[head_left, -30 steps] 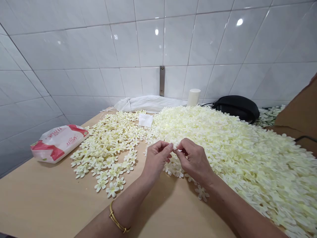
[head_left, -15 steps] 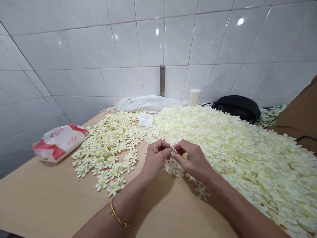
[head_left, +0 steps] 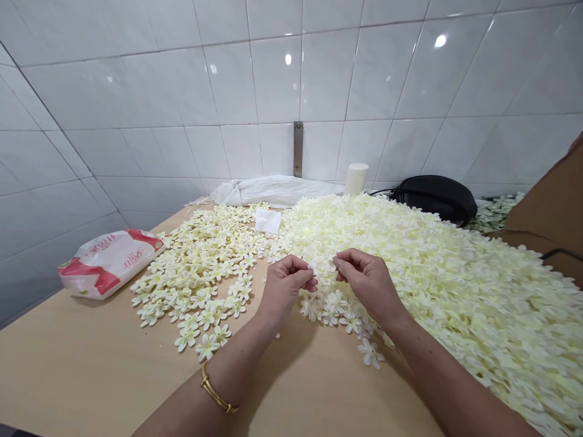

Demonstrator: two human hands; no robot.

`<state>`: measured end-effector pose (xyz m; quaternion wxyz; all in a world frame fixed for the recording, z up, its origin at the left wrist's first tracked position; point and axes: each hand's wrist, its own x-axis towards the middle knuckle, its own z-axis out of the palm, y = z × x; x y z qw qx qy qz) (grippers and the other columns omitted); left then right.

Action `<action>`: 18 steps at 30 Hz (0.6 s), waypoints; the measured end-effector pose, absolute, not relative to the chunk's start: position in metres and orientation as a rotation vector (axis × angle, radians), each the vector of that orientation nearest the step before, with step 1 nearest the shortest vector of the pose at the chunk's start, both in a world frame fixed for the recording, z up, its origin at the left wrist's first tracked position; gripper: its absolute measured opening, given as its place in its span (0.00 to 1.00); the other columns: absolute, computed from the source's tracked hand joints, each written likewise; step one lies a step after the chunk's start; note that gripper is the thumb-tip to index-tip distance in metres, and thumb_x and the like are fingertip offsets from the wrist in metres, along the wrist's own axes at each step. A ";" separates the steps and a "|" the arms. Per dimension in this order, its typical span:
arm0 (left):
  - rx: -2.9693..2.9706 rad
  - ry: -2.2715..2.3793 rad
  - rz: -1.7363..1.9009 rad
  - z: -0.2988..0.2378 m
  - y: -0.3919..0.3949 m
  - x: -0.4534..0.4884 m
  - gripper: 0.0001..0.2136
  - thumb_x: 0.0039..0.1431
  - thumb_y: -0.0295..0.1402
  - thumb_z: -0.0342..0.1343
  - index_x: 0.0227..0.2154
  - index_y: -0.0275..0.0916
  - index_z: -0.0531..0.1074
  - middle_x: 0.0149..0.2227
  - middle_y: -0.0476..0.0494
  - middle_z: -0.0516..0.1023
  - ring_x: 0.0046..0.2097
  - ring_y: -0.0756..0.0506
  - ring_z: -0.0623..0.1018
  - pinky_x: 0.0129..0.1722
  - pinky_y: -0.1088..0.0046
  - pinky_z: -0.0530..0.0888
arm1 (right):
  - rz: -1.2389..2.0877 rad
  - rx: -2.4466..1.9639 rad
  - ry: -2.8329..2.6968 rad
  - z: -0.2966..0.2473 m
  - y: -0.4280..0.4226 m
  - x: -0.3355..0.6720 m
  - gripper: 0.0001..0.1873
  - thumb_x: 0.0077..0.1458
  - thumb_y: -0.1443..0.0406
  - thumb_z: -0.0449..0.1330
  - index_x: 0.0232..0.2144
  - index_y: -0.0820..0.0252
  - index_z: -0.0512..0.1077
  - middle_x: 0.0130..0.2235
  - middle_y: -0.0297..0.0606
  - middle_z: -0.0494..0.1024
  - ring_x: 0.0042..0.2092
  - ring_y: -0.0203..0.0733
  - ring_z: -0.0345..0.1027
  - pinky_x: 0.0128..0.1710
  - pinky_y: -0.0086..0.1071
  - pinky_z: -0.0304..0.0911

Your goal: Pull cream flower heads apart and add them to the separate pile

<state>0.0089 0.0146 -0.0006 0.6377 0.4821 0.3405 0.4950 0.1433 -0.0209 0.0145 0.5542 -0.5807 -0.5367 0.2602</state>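
Note:
My left hand [head_left: 286,284], with a gold bangle on its wrist, pinches a small white piece [head_left: 311,267] between thumb and forefinger; I cannot tell exactly what it is. A short gap to the right, my right hand [head_left: 367,282] is closed in a pinch, and whatever is at its fingertips cannot be made out. Behind and beside it spreads a big heap of pale artificial flower heads [head_left: 437,273]. A smaller group of yellowish-white flower heads [head_left: 200,261] lies left of my left hand. One single flower head [head_left: 371,353] rests below my right forearm's inner side.
A red and white tissue pack [head_left: 112,262] lies on the wooden table [head_left: 113,376] at left. At the back are a white plastic sheet [head_left: 273,190], a white cylinder [head_left: 356,179], a black case [head_left: 435,197] and a folded tissue [head_left: 268,221]. Cardboard [head_left: 546,206] stands at right.
My hands have come apart; the right one moved to the right and slightly up. A tiny white bit now shows on the table beside my left wrist.

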 end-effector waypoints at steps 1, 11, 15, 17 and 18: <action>1.115 0.787 1.132 -0.001 0.015 0.009 0.05 0.38 0.26 0.58 0.18 0.35 0.66 0.16 0.52 0.69 0.21 0.53 0.70 0.24 0.76 0.69 | 0.638 -1.342 -1.229 0.015 -0.020 0.145 0.08 0.45 0.63 0.57 0.19 0.61 0.68 0.18 0.31 0.66 0.23 0.34 0.60 0.25 0.30 0.58; 1.168 0.764 1.092 0.001 0.013 0.009 0.12 0.42 0.37 0.60 0.30 0.36 0.70 0.22 0.53 0.68 0.20 0.56 0.65 0.21 0.79 0.63 | 1.011 -1.103 -1.206 0.014 -0.019 0.143 0.14 0.45 0.57 0.59 0.19 0.61 0.65 0.19 0.28 0.63 0.23 0.31 0.57 0.25 0.27 0.53; 1.180 0.728 1.042 0.000 0.012 0.009 0.07 0.42 0.33 0.59 0.24 0.35 0.68 0.18 0.54 0.66 0.20 0.56 0.65 0.22 0.79 0.63 | 1.004 -1.158 -1.299 0.012 -0.020 0.141 0.14 0.48 0.57 0.57 0.19 0.61 0.65 0.19 0.29 0.63 0.23 0.31 0.57 0.25 0.28 0.53; 1.196 0.736 1.071 0.000 0.012 0.009 0.07 0.42 0.31 0.59 0.21 0.35 0.67 0.18 0.54 0.66 0.21 0.55 0.65 0.22 0.79 0.64 | 1.014 -1.159 -1.313 0.011 -0.019 0.141 0.14 0.47 0.57 0.57 0.20 0.62 0.67 0.20 0.29 0.64 0.24 0.31 0.58 0.26 0.28 0.54; 1.203 0.747 1.090 0.000 0.011 0.009 0.07 0.42 0.31 0.58 0.20 0.36 0.66 0.18 0.54 0.66 0.21 0.55 0.65 0.22 0.79 0.64 | 1.029 -1.149 -1.317 0.011 -0.019 0.142 0.13 0.46 0.58 0.58 0.21 0.62 0.67 0.20 0.30 0.65 0.24 0.32 0.58 0.26 0.28 0.55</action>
